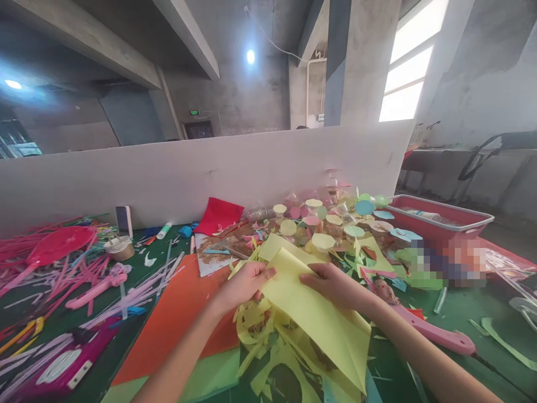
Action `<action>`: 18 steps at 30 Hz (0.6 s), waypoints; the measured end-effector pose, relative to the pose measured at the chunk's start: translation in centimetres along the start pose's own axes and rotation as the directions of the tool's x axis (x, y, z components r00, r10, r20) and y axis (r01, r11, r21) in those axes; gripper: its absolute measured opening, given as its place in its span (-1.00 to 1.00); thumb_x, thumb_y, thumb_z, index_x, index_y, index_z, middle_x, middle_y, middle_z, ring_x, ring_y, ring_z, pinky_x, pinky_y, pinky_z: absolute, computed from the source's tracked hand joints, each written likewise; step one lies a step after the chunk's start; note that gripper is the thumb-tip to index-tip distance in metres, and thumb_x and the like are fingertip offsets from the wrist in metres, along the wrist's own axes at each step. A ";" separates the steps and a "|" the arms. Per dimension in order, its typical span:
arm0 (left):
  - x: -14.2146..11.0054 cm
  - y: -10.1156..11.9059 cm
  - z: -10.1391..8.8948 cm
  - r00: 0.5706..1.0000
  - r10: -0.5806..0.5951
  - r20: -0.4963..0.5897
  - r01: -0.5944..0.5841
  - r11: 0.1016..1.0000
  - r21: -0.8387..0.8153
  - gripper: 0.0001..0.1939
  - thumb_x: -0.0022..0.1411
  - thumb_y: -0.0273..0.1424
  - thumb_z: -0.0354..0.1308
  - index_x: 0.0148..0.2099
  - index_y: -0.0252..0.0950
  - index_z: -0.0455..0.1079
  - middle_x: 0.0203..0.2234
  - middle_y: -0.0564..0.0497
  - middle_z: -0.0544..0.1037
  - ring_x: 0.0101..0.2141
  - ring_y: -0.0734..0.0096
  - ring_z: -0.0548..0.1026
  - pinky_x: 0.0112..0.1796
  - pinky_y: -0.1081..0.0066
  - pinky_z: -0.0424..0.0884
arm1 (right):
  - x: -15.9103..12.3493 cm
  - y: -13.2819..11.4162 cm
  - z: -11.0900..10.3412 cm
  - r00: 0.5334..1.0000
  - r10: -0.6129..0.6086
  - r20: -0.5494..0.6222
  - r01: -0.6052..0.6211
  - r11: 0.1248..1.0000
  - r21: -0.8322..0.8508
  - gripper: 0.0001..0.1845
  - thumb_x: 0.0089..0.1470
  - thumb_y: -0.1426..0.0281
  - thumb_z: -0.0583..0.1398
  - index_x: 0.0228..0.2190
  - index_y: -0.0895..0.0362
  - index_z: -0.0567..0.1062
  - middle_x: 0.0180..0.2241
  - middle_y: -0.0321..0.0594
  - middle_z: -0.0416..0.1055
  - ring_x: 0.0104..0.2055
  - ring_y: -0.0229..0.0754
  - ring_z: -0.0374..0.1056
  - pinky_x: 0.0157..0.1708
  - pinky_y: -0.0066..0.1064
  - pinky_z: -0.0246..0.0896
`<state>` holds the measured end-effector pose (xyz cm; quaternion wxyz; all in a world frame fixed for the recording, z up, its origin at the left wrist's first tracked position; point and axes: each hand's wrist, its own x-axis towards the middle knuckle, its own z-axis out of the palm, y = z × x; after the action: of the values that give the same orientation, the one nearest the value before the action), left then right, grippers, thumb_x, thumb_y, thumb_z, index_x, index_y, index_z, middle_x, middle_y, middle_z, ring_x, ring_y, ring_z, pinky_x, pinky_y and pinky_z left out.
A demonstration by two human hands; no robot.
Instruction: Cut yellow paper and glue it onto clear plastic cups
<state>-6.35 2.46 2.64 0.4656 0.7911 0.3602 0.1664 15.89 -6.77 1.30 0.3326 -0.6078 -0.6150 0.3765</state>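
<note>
A sheet of yellow paper, partly folded over on itself, is held up between my two hands. My left hand pinches its upper left edge, thumb on top. On the other side my right hand grips the upper right edge, fingers curled behind the paper. Below the sheet lies a heap of yellow paper scraps with round holes cut out. Orange paper rests flat beside my left forearm, with light green paper under it.
Paper circles on clear cups crowd the back. A pink glue gun lies right, near a red basket. Pink straws, a pink fan, a paper cup and a phone are left. A white partition stands behind.
</note>
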 end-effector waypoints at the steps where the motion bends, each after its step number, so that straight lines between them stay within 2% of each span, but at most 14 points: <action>1: -0.2 0.1 0.0 1.000 -0.005 0.000 0.005 1.000 0.008 -0.49 0.17 0.10 0.01 -0.39 -0.29 0.24 -0.58 0.15 0.25 -0.62 0.55 0.25 -0.61 0.54 0.13 | 0.0 0.0 0.0 1.000 -0.002 0.002 0.002 1.000 -0.004 -0.59 0.10 0.04 0.10 -0.54 0.09 0.19 -0.57 -0.41 0.11 -0.55 -0.31 0.07 -0.60 -0.48 -0.07; 5: -1.2 0.8 0.0 0.996 0.050 -0.079 -0.047 0.998 0.037 -0.55 0.22 0.06 -0.01 -0.20 -0.25 0.31 -0.46 0.09 0.38 -0.49 0.46 0.33 -0.54 0.53 0.21 | -0.2 0.0 0.0 1.000 -0.017 0.009 0.017 1.000 -0.024 -0.59 0.13 0.05 0.07 -0.52 0.09 0.17 -0.56 -0.41 0.09 -0.54 -0.32 0.05 -0.60 -0.47 -0.09; 8: -1.7 1.6 0.3 0.976 0.118 -0.183 -0.107 0.992 0.070 -0.58 0.27 0.01 -0.04 -0.03 -0.17 0.27 -0.43 0.10 0.41 -0.45 0.44 0.31 -0.47 0.52 0.22 | -0.4 -0.1 -0.1 0.999 -0.037 0.017 0.038 0.998 -0.055 -0.58 0.12 0.05 0.09 -0.54 0.09 0.14 -0.57 -0.42 0.03 -0.54 -0.33 -0.01 -0.61 -0.47 -0.15; 10: -1.7 2.1 0.7 0.968 0.144 -0.206 -0.136 0.989 0.055 -0.59 0.29 -0.01 -0.04 0.01 -0.16 0.24 -0.43 0.10 0.41 -0.43 0.42 0.33 -0.43 0.51 0.23 | -0.6 -0.2 0.0 0.998 -0.047 0.037 0.050 0.996 -0.073 -0.58 0.11 0.06 0.11 -0.55 0.09 0.14 -0.57 -0.43 0.01 -0.54 -0.33 -0.04 -0.61 -0.47 -0.19; 12: -1.7 2.5 1.1 0.966 0.155 -0.206 -0.153 0.988 0.027 -0.64 0.29 -0.04 -0.03 -0.06 -0.18 0.26 -0.45 0.10 0.41 -0.43 0.41 0.34 -0.43 0.50 0.23 | -0.7 -0.3 0.2 0.997 -0.052 0.061 0.057 0.995 -0.082 -0.58 0.10 0.06 0.11 -0.55 0.09 0.14 -0.57 -0.42 0.00 -0.53 -0.32 -0.05 -0.61 -0.47 -0.20; 16: -1.4 2.6 1.7 0.959 0.177 -0.221 -0.187 0.982 -0.025 -0.67 0.30 -0.09 -0.03 -0.31 -0.25 0.25 -0.50 0.12 0.33 -0.46 0.45 0.29 -0.47 0.52 0.19 | -0.7 -0.3 0.5 0.994 -0.060 0.093 0.068 0.994 -0.083 -0.58 0.10 0.05 0.11 -0.53 0.08 0.15 -0.55 -0.42 0.00 -0.52 -0.32 -0.05 -0.60 -0.47 -0.19; 18: -1.3 2.4 1.8 0.956 0.183 -0.228 -0.198 0.979 -0.044 -0.67 0.30 -0.10 -0.03 -0.33 -0.25 0.24 -0.50 0.12 0.31 -0.46 0.47 0.28 -0.47 0.52 0.19 | -0.7 -0.3 0.5 0.993 -0.064 0.102 0.073 0.994 -0.081 -0.58 0.10 0.04 0.11 -0.52 0.08 0.16 -0.54 -0.42 -0.01 -0.51 -0.32 -0.05 -0.60 -0.47 -0.19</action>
<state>-5.16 -0.31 3.88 0.4303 0.7825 0.3266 0.3097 15.28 -7.48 1.34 0.2884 -0.5804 -0.6667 0.3682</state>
